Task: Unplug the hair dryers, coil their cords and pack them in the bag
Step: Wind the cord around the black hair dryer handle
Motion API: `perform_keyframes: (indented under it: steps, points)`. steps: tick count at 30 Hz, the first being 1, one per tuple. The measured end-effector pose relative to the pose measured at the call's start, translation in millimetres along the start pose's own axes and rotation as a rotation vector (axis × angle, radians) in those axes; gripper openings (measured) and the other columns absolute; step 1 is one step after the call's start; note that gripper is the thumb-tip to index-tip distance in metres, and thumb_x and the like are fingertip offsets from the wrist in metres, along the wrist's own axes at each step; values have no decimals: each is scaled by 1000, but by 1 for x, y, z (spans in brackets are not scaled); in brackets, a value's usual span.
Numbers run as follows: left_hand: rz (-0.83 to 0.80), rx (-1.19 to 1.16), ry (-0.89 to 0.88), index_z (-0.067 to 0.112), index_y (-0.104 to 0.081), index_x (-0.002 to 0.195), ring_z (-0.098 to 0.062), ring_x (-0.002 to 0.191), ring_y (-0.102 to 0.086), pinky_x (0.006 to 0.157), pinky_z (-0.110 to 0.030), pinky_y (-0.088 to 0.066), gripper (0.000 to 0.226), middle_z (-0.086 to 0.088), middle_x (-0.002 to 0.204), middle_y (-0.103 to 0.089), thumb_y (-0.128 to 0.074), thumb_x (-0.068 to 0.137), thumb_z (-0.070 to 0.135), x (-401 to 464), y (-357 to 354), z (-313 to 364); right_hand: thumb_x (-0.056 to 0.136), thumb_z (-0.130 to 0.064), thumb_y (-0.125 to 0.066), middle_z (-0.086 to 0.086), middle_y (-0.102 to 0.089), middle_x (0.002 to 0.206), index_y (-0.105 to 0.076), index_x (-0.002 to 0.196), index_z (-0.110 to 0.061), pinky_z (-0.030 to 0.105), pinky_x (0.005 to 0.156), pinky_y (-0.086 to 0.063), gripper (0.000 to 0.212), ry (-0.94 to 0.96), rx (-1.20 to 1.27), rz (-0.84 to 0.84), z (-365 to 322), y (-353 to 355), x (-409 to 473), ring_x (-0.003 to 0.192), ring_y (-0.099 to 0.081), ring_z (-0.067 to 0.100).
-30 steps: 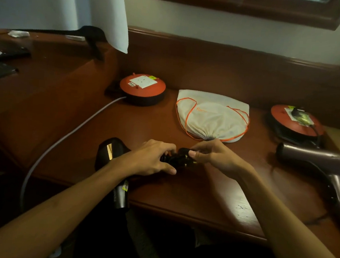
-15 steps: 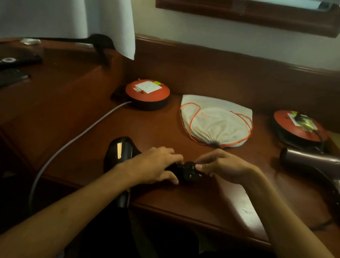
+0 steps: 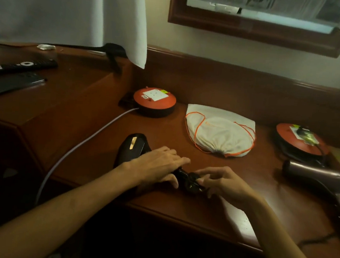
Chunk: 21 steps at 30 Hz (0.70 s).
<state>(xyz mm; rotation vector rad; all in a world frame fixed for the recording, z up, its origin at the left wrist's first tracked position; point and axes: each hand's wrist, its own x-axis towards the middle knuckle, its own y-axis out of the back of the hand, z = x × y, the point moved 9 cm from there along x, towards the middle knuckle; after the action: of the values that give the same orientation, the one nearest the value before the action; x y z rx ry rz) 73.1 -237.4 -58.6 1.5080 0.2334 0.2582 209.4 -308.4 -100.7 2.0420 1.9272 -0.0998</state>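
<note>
Head view: left hand clamps black dryer, right hand pinches its plug — cord's floppy, body rigid, probably light — grab the handle.

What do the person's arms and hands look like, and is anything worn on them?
Both forearms are bare up to the frame edge: no sleeves are visible. The left hand and the right hand wear no gloves. No watch, bracelet or ring can be seen, though the dim light makes small items hard to rule out.
</note>
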Motion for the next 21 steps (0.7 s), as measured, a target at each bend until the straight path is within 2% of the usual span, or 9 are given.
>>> perform_keyframes:
  steps: [2, 4, 6, 8, 11, 13, 16, 19, 21]
  points:
    - [129, 60, 34, 21, -42, 151, -20, 143, -39, 118, -34, -25, 77, -3, 154, -47, -68, 87, 56, -10, 10, -8, 90, -8, -73, 15, -72, 91, -75, 113, -12, 30, 65, -55, 23, 9, -128, -18, -8, -5, -3, 75, -68, 17]
    - [247, 43, 246, 24, -38, 153, -24, 152, -24, 122, -37, -18, 76, -5, 164, -31, -64, 90, 59, -32, 20, -34, 91, -15, -74, 7, -77, 100, -71, 120, -19, 30, 73, -55, 29, 17, -266, -73, -16, -15, -4, 84, -69, 15]
    - [314, -2, 552, 24, -29, 156, -31, 154, -17, 123, -44, -19, 74, -10, 168, -18, -53, 96, 59, -65, 22, -70, 93, -24, -73, 1, -77, 107, -67, 125, -27, 33, 83, -57, 33, 66, -350, -93, -28, -20, -3, 95, -72, 13]
    - [308, -132, 758, 22, -23, 158, -35, 150, -27, 118, -48, -29, 74, -12, 167, -21, -45, 100, 61, -92, 13, -99, 94, -27, -71, 0, -76, 109, -65, 130, -32, 33, 88, -57, 36, 126, -369, -103, -41, -25, 1, 100, -72, 15]
    - [319, -439, 721, 23, -29, 157, -31, 139, -47, 108, -46, -44, 66, -6, 158, -42, -49, 102, 53, -94, 1, -120, 91, -20, -75, -7, -76, 96, -60, 137, -29, 30, 82, -56, 50, 178, -403, -132, -52, -42, 18, 88, -71, 8]
    - [331, -497, 661, 23, -34, 156, -28, 141, -45, 112, -45, -41, 62, -5, 157, -44, -55, 102, 45, -84, 1, -134, 86, -16, -80, -2, -72, 91, -51, 144, -31, 25, 76, -55, 66, 198, -492, -128, -53, -59, 35, 78, -68, 8]
    - [304, -499, 671, 28, -34, 159, -31, 149, -35, 120, -49, -33, 60, -8, 163, -35, -55, 104, 38, -65, -2, -161, 82, -24, -84, 3, -61, 114, -36, 153, -38, 30, 83, -58, 87, 223, -588, -106, -55, -82, 59, 87, -67, 10]
    - [310, -460, 660, 30, -40, 155, -30, 137, -49, 110, -49, -44, 56, -8, 151, -49, -59, 103, 28, -44, -2, -185, 80, -36, -84, 5, -51, 119, -30, 156, -37, 39, 87, -57, 94, 238, -637, -89, -59, -94, 84, 90, -66, 21]
    - [294, -419, 633, 29, -41, 155, -28, 132, -54, 106, -48, -48, 58, -6, 146, -54, -61, 101, 20, -30, 1, -198, 78, -42, -83, 6, -51, 122, -27, 158, -33, 44, 89, -57, 98, 240, -631, -65, -62, -101, 101, 93, -66, 27]
